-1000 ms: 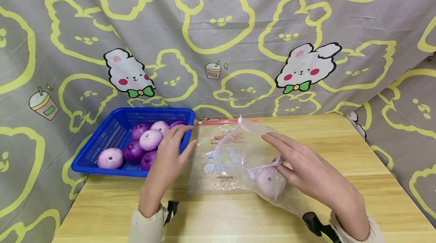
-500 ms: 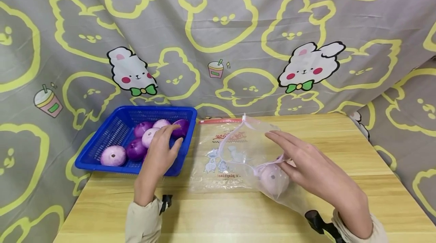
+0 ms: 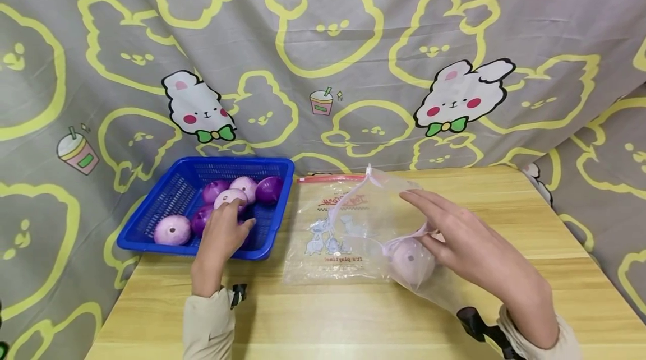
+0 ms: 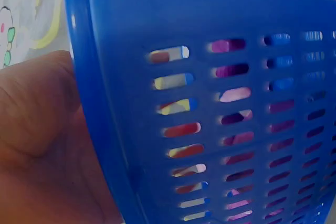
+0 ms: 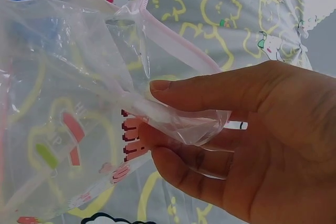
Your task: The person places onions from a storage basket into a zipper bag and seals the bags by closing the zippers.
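Observation:
In the head view my left hand (image 3: 220,239) reaches over the front of the blue basket (image 3: 128,243), fingers bent down among the purple onions and thumb held apart. A pale onion (image 3: 229,198) lies right at its fingertips; another purple onion shows partly under the hand. The left wrist view mostly shows the basket's slotted wall, with part of the palm (image 4: 37,145) beside the rim. My right hand (image 3: 466,248) pinches the rim of a clear zip bag (image 5: 68,66) with pink edging, its mouth spread apart. One onion (image 3: 411,262) sits inside this bag.
A second clear zip bag (image 3: 303,270) with a red zip and printed figures lies flat on the wooden table (image 3: 323,321), partly overlapped by the held bag. More onions (image 3: 172,230) lie in the basket. A patterned curtain (image 3: 343,57) hangs behind the table.
My left hand has moved left and down, from beside the basket's right rim to over the onions inside. The right hand keeps its grip on the bag, nearly in place.

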Demonstrator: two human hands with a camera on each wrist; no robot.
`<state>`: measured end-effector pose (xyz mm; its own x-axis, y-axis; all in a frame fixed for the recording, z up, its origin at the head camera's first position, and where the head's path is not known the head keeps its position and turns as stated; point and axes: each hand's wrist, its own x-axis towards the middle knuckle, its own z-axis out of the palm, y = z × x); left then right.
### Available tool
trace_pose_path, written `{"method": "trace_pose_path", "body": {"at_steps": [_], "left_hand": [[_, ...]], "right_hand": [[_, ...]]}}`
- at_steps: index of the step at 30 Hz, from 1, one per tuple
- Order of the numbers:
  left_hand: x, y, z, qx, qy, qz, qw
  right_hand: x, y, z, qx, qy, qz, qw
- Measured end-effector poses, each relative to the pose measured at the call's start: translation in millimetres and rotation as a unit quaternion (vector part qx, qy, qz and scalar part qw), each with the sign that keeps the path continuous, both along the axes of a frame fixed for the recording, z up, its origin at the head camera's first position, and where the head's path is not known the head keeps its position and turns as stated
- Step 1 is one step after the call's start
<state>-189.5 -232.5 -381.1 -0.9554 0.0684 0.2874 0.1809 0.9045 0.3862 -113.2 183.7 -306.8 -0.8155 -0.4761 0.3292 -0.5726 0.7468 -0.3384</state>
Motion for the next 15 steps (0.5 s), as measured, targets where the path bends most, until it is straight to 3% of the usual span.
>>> {"method": "trace_pose_path", "body": {"at_steps": [9, 15], "left_hand": [[5.1, -7, 0.0, -0.021, -0.125, 0.051, 0.9906], [6.3, -14, -1.4, -0.030, -0.160, 0.069, 0.9843]], "right_hand": [[-2.8, 8, 1.0, -0.010, -0.008, -0.012, 1.000], [-5.8, 10, 0.1, 0.000, -0.008, -0.029, 1.000]]}}
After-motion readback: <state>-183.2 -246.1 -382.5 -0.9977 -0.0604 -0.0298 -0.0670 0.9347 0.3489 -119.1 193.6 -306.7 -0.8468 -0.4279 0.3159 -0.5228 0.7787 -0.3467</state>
